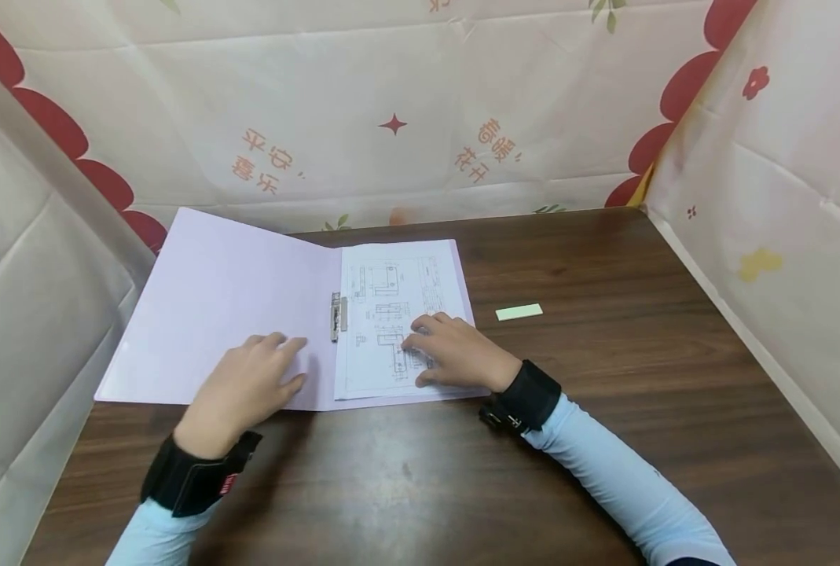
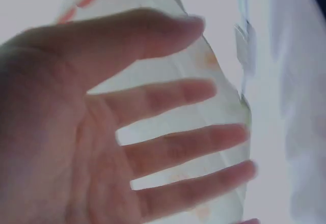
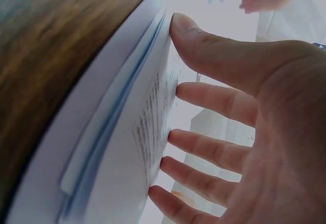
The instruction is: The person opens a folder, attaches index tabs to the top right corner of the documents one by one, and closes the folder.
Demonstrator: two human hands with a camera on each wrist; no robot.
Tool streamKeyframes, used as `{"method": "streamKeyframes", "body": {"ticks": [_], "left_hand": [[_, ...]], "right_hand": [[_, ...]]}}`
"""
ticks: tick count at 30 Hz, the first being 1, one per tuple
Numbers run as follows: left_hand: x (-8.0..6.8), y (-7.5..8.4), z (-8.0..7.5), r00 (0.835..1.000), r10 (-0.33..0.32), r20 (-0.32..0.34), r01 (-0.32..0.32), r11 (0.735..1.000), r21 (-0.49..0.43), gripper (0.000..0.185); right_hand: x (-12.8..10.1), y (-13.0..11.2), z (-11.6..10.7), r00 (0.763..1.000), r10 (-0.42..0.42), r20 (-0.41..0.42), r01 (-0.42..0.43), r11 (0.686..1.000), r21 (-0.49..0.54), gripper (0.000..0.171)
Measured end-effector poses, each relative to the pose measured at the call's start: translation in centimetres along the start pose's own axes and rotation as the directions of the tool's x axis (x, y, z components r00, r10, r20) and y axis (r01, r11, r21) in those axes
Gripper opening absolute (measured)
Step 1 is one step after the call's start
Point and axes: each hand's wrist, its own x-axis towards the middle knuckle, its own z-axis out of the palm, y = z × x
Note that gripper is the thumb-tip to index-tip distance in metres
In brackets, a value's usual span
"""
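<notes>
- Patterned cloth [image 1: 320, 86] behind dark wood-grain table [image 1: 405, 479].
- Lilac folder [image 1: 229, 275] on table, cover unfolded to the left; metal clip [image 1: 335, 317] at spine, stack of printed drawing sheets [image 1: 391, 314] in right half.
- Right hand [image 1: 462, 354]: fingers spread, fingertips touching lower right of sheets.
- Left hand [image 1: 250, 385]: fingers apart, nothing held, over lower part of folder's left cover; contact unclear.
- Pale green strip [image 1: 519, 312] on table, right of folder, beyond right hand.

2 hnds [image 1: 253, 385] [image 1: 458, 354], 1 fldr [image 1: 221, 295], 1 strip [image 1: 519, 312]
</notes>
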Motion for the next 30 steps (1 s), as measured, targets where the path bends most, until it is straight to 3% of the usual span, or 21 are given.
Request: {"method": "streamKeyframes", "body": {"ticks": [5,8,10,12,16,20,24,30], "left_hand": [[3.3,3.9,-0.2,0.990,0.143,0.012,-0.143,0.990,0.019,0.047],[5.3,5.6,-0.3,0.975,0.224,0.003,-0.224,0.974,0.027,0.044],[6.4,6.3,-0.3,0.964,0.267,-0.010,-0.267,0.964,0.015,0.042],[7.5,6.8,-0.1,0.956,0.291,-0.027,-0.291,0.957,-0.005,0.040],[9.1,7.1,0.3,0.954,0.297,-0.041,-0.298,0.954,-0.023,0.040],[9.8,6.8,0.5,0.967,0.256,-0.013,-0.256,0.967,-0.013,0.040],[9.7,6.5,0.3,0.977,0.214,-0.012,-0.214,0.977,0.002,0.041],[9.9,6.3,-0.4,0.978,0.210,-0.017,-0.210,0.977,-0.016,0.042]], "right_hand": [[0.0,1.0,-1.0,1.000,0.022,-0.020,-0.021,0.999,0.043,0.049],[-0.4,2.7,-2.6,0.989,0.118,-0.093,-0.110,0.990,0.092,0.039],[-1.0,4.2,-3.7,0.958,0.239,-0.161,-0.222,0.968,0.115,0.030],[-2.0,5.7,-4.7,0.905,0.380,-0.193,-0.356,0.922,0.149,0.025],[-3.7,8.3,-5.1,0.798,0.592,-0.117,-0.565,0.801,0.198,0.034],[-4.0,9.9,-4.3,0.737,0.675,-0.029,-0.658,0.727,0.198,0.044],[-3.9,10.4,-3.8,0.715,0.699,-0.011,-0.683,0.702,0.202,0.043],[-3.8,10.9,-4.1,0.711,0.704,0.008,-0.684,0.688,0.244,0.041]]}}
